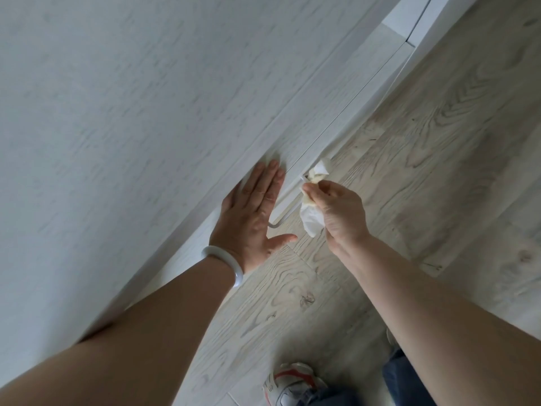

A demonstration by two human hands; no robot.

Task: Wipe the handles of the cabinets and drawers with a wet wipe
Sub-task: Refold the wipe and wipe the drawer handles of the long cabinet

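Note:
A thin white bar handle [285, 210] runs along a low drawer front [330, 118] of the pale wood-grain cabinet. My right hand [336, 213] pinches a crumpled white wet wipe [312, 221] against the handle's far end, with part of the wipe [319, 170] bunched beyond my fingertips. My left hand [251, 218] lies flat, fingers spread, on the drawer front beside the handle's near end and holds nothing. A pale bangle [224, 263] circles the left wrist.
The tall cabinet face [117, 112] fills the left of the view. Light wood-grain floor [439, 142] stretches to the right. My sneaker [292, 382] and jeans leg [401, 376] are at the bottom. A white panel edge [409, 22] stands at the far top.

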